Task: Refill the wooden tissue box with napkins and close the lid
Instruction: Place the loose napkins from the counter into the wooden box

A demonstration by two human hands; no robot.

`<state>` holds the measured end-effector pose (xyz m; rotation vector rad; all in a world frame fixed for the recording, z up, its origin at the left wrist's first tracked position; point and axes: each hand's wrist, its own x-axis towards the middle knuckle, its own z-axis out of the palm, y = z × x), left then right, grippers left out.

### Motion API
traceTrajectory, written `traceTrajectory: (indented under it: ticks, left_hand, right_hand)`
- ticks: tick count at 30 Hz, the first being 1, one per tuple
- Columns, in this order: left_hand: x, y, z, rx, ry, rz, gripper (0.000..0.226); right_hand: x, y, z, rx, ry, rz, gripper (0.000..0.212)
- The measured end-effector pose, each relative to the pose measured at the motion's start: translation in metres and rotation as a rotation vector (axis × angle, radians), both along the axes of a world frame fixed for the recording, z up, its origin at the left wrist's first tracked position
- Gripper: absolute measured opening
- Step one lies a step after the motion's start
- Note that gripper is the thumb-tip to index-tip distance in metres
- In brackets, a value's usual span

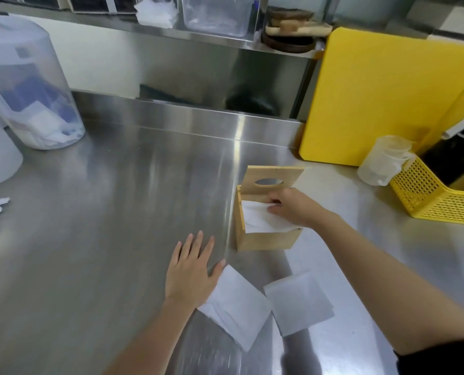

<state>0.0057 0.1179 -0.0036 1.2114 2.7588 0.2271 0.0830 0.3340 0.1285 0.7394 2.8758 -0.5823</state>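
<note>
Open-lidded box (263,234) at one o'clock of flat, spread left hand (190,272), right hand (290,208) pinching napkins (258,217) inside, loose stacks (236,304) at six

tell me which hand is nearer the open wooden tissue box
Right. The right hand reaches into the wooden tissue box; the left hand lies flat on the counter, apart from it.
</note>
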Motion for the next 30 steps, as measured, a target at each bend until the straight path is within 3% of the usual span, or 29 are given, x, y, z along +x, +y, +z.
traceTrajectory:
  ticks: [7, 15, 17, 21, 23, 26, 30]
  left_hand:
    - [0.0, 0.001, 0.002, -0.016, -0.005, 0.011, 0.072]
    - [-0.001, 0.003, 0.0, 0.019, 0.03, 0.027, 0.058]
    - [0.0, 0.003, -0.001, 0.022, 0.043, 0.026, 0.057]
    - [0.0, 0.003, -0.003, 0.03, 0.056, 0.028, 0.057]
    - [0.0, 0.003, -0.003, 0.027, 0.068, 0.029, 0.057]
    - [0.0, 0.003, -0.003, 0.022, 0.074, 0.029, 0.058]
    - [0.0, 0.003, -0.005, 0.041, 0.095, 0.029, 0.06]
  right_hand:
    - [-0.02, 0.009, -0.026, 0.068, -0.074, 0.098, 0.018]
    - [-0.027, 0.012, -0.035, 0.333, -0.214, 0.139, 0.023]
    - [-0.023, 0.01, -0.037, 0.448, -0.139, 0.165, 0.023]
    - [-0.011, 0.004, -0.034, 0.618, 0.258, 0.334, 0.021]
    - [-0.012, 0.003, -0.027, 0.451, 0.218, 0.391, 0.013]
    - [-0.022, 0.008, -0.023, 0.043, -0.134, 0.245, 0.022]
    - [-0.036, 0.008, -0.031, 0.015, -0.291, 0.193, 0.032]
